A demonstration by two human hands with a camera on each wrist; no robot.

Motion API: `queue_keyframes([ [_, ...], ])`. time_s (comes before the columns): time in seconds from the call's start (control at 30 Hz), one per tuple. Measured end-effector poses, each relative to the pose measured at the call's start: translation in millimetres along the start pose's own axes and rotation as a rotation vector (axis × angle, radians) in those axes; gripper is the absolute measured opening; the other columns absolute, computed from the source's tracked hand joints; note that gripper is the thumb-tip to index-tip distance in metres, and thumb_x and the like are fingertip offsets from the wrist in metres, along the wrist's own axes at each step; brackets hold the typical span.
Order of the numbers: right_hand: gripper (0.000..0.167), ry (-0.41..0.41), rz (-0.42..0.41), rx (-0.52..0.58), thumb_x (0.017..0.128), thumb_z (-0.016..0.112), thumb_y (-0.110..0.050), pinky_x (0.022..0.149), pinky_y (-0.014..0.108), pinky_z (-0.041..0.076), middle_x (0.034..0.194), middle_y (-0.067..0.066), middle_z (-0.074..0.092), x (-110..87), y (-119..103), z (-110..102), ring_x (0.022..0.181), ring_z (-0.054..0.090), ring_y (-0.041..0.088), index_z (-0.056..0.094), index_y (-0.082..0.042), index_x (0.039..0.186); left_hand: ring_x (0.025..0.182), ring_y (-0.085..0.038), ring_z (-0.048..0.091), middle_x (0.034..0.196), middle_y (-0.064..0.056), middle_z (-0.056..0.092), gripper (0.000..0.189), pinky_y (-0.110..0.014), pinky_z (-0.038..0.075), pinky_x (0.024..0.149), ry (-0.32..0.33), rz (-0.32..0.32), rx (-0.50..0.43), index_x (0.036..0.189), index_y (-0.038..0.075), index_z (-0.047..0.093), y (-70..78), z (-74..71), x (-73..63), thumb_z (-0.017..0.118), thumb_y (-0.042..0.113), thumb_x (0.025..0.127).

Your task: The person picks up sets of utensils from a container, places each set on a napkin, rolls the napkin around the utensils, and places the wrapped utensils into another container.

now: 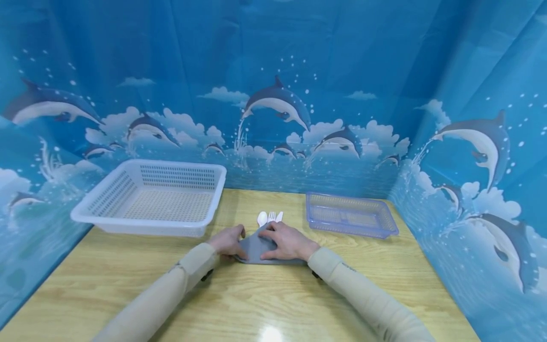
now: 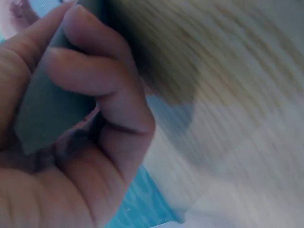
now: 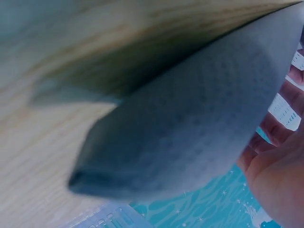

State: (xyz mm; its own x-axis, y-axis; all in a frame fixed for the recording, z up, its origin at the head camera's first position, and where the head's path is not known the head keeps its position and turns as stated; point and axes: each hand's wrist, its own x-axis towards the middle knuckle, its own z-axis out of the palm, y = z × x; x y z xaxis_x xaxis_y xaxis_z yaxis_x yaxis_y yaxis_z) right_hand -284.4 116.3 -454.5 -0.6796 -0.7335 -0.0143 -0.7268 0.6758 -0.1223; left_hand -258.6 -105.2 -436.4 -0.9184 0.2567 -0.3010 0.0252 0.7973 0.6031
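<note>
A grey folded cloth [image 1: 255, 247] lies on the table in front of both hands. Its left corner is pinched by my left hand [image 1: 228, 241]; in the left wrist view the curled fingers [image 2: 95, 76] wrap that grey corner against the thumb side. My right hand [image 1: 290, 241] rests on the cloth from the right, fingers spread and thumb near the front edge. In the right wrist view the cloth [image 3: 190, 118] hides the right fingertips. Just beyond the cloth show the ends of a white spoon [image 1: 262, 218], a fork [image 1: 271, 216] and a knife [image 1: 279, 216].
A large white plastic basket [image 1: 102, 219] stands at the back left of the wooden table [image 1: 239, 304]. At the back right sits a shallow purple plastic basket [image 1: 354, 230]. A blue dolphin-print curtain [image 1: 273, 57] hangs around the table's back and sides.
</note>
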Motion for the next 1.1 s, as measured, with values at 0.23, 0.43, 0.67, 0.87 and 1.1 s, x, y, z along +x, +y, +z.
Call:
queue_keyframes([
  [0.23,0.065,-0.008,0.0,0.009,0.089,0.059,-0.063,0.094,0.034,0.05,0.136,0.005,0.051,0.0,0,-1,0.118,0.055,0.019,0.052,-0.024,0.141,0.073,-0.018,0.051,0.086,-0.005,0.058,0.044,-0.028,0.041,0.061,0.02,0.075,-0.022,0.115,0.005,0.057,7.7,-0.3,0.8,0.075,0.006,0.074],
  [0.43,0.067,-0.015,-0.004,0.011,0.087,0.062,-0.062,0.095,0.035,0.049,0.136,0.005,0.05,-0.2,-1,-2,0.119,0.054,0.019,0.051,-0.024,0.142,0.084,-0.021,0.057,0.1,-0.01,0.063,0.06,-0.034,0.049,0.073,0.054,0.096,-0.041,0.126,0.0,0.054,20.8,2.2,0.7,0.072,0.002,0.069],
  [0.67,0.071,-0.004,-0.016,0.005,0.085,0.065,-0.061,0.096,0.036,0.049,0.135,0.007,0.051,-1.7,-2,-3,0.119,0.054,0.02,0.052,-0.019,0.141,0.092,-0.023,0.059,0.112,-0.016,0.065,0.077,-0.041,0.05,0.087,0.093,0.095,-0.117,0.136,-0.006,0.047,28.0,8.6,2.7,0.076,0.004,0.066],
  [0.87,0.073,0.003,-0.015,-0.015,0.086,0.064,-0.062,0.097,0.035,0.049,0.135,0.007,0.052,-0.7,-1,-1,0.12,0.054,0.021,0.052,-0.017,0.141,0.106,-0.032,0.06,0.123,-0.022,0.062,0.085,-0.046,0.049,0.094,0.123,0.068,-0.152,0.142,-0.009,0.039,34.2,16.5,-1.3,0.077,0.004,0.067],
  [1.1,0.064,0.024,-0.035,-0.011,0.087,0.068,-0.05,0.103,0.037,0.047,0.136,0.007,0.052,-0.9,1,-1,0.123,0.053,0.022,0.055,-0.014,0.139,0.083,-0.024,0.061,0.093,-0.013,0.066,0.086,-0.036,0.049,0.074,0.088,0.191,-0.154,0.141,-0.006,0.041,40.1,25.1,-7.9,0.084,0.009,0.067],
])
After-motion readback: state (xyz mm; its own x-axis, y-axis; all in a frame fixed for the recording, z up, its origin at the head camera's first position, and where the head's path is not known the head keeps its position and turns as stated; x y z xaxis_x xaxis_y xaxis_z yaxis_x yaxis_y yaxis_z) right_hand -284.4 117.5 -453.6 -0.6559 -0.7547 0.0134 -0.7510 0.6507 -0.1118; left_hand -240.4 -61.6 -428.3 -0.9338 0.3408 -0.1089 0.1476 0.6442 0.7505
